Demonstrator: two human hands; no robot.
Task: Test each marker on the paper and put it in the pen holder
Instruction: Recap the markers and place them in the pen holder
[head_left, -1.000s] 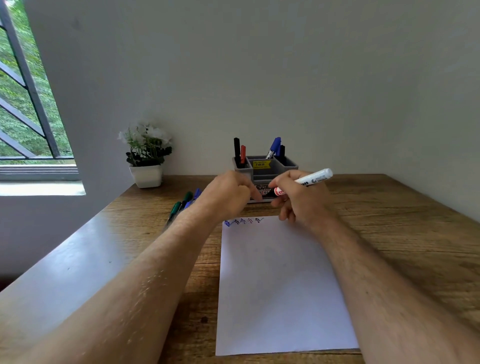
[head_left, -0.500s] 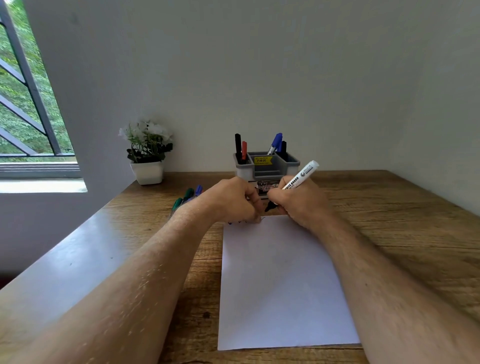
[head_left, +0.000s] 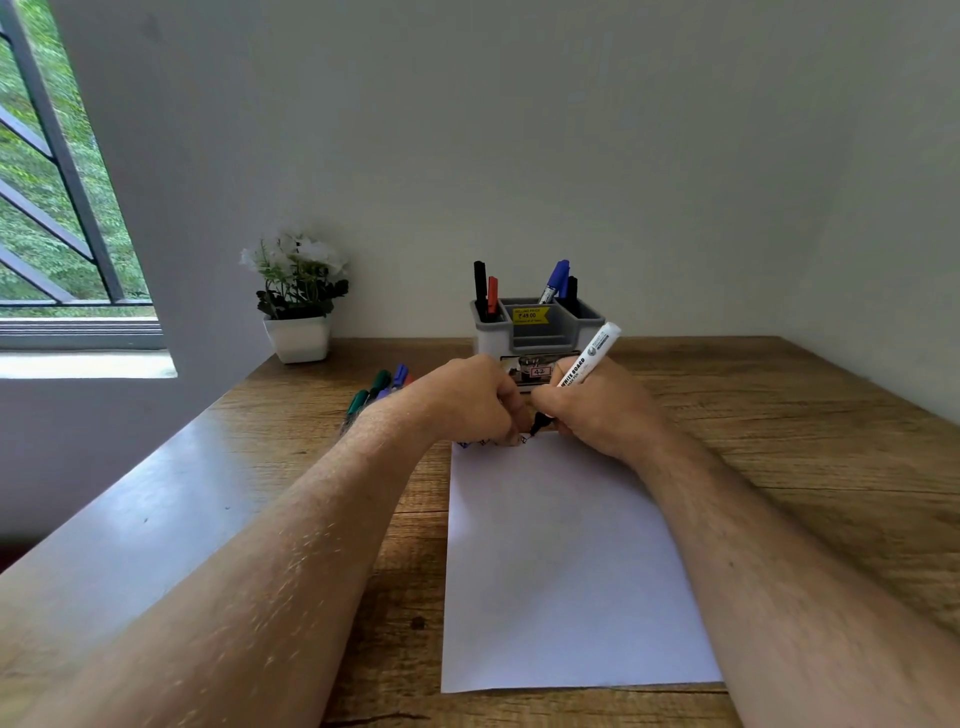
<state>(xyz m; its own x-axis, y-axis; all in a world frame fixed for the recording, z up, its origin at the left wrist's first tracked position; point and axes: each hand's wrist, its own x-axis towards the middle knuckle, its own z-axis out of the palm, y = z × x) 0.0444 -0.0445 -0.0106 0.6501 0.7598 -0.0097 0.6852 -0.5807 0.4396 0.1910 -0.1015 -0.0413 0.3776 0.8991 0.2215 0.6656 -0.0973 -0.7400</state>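
Head view: right hand (head_left: 602, 410) grips white marker (head_left: 587, 358) tip-down on paper (head_left: 566, 561); left hand (head_left: 467, 400) fisted, contents unclear.

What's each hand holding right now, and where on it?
Right hand grips the white marker low on its barrel, near the tip. Left hand is curled; its contents cannot be told.

- Wooden table (head_left: 779, 415), brown grain, glossy along its left side.
- White flowers (head_left: 298, 270) in a white square pot (head_left: 298, 338), at the table's far left corner.
- Window (head_left: 47, 182) with dark bars, green foliage beyond.
- Plain pale wall (head_left: 519, 130) behind.
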